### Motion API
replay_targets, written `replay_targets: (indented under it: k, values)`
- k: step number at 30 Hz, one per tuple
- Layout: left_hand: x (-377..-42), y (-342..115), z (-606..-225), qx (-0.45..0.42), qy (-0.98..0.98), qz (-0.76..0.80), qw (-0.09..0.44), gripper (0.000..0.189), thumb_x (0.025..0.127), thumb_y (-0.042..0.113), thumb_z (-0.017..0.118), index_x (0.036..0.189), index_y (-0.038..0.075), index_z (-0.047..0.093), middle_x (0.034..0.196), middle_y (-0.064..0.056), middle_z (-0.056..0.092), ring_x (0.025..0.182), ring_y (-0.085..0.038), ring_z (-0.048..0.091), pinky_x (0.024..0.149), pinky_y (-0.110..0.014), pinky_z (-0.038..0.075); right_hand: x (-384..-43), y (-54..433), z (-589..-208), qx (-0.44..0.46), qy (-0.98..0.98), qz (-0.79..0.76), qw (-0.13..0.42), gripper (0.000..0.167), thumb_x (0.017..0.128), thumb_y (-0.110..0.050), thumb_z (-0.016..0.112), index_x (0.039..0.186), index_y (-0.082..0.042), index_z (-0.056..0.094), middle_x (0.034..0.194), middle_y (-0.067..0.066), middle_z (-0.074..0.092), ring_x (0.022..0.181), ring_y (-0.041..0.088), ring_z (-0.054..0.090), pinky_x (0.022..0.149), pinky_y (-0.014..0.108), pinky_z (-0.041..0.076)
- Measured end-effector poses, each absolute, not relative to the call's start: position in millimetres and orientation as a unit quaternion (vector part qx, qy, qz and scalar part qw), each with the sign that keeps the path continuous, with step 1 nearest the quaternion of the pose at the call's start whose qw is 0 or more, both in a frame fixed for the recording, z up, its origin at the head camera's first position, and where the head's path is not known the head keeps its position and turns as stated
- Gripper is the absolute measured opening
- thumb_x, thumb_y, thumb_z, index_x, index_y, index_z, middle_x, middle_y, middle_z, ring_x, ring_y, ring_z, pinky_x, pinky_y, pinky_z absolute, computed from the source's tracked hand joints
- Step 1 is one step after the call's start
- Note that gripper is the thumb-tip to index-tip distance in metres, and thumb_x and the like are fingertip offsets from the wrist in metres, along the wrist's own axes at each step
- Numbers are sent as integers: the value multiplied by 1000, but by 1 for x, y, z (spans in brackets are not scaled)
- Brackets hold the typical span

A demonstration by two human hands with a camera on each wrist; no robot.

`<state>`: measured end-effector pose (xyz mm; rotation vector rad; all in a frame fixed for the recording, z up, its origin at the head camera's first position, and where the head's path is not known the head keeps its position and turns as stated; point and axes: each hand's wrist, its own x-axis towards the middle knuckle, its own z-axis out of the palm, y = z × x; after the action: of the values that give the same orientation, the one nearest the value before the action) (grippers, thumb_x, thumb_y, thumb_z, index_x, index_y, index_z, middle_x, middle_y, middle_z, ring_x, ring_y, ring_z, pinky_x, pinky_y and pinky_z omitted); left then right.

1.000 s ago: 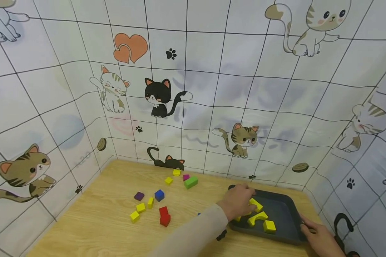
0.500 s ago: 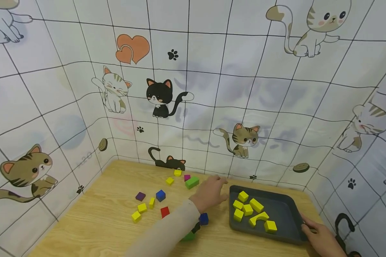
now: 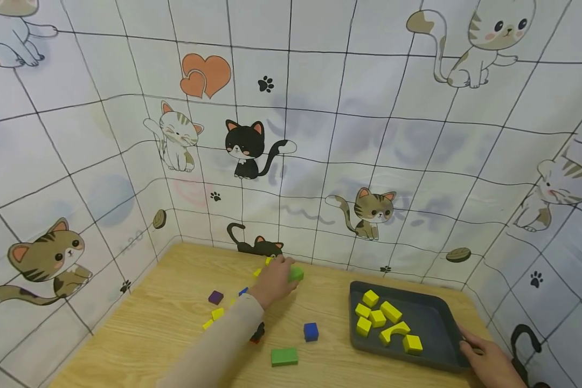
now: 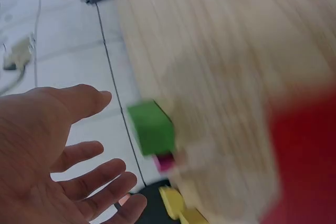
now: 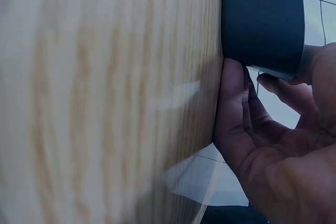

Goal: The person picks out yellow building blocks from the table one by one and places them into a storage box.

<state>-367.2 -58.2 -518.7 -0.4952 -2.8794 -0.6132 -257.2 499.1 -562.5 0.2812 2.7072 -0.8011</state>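
A small walled-in nook around a wood-grain worktop (image 3: 165, 302); whether in a home or a studio, the views cannot tell. Rumpled white sheeting (image 3: 310, 86) printed with black grid lines (image 3: 337, 113), cartoon cats (image 3: 244, 143), paw prints (image 3: 265, 84) and orange hearts (image 3: 214, 73) lines the three sides in the head view.

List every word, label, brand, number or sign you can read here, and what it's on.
Nothing reads clearly.
Left wall: faint marks, perhaps "20", too pale to be sure.
Back wall: pale squiggles, unreadable.
Green block, blue block, yellow blocks and tray: no writing visible.
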Motion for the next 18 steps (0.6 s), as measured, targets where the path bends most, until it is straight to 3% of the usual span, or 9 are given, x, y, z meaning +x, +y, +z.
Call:
replay_targets:
  k: [3,12,18]
  values:
    - [-373,-74,-522,-146,-967,-194,79,61,102,22,90,153,-2,66,142,-24,71,120,-41,74,99,-58,69,-255,493,-556,95,945,-277,149,79,121,-47,58,176,2,29,168,47,46,148,77,47,109,85,51]
    - [-386,-89,-518,-120,-975,-180,46,45,111,16,68,151,-5,67,153,-28,68,141,-51,67,117,-70,61,-253,488,-548,93,949,-274,126,76,122,-46,57,176,1,33,169,46,43,149,77,46,111,86,50]
    - [-386,-90,-519,-115,-981,-157,1,49,108,20,77,152,0,69,170,-25,60,156,-52,59,127,-75,52,-250,491,-554,89,951,-267,125,76,121,-47,59,174,3,36,167,46,48,147,76,50,109,82,54]
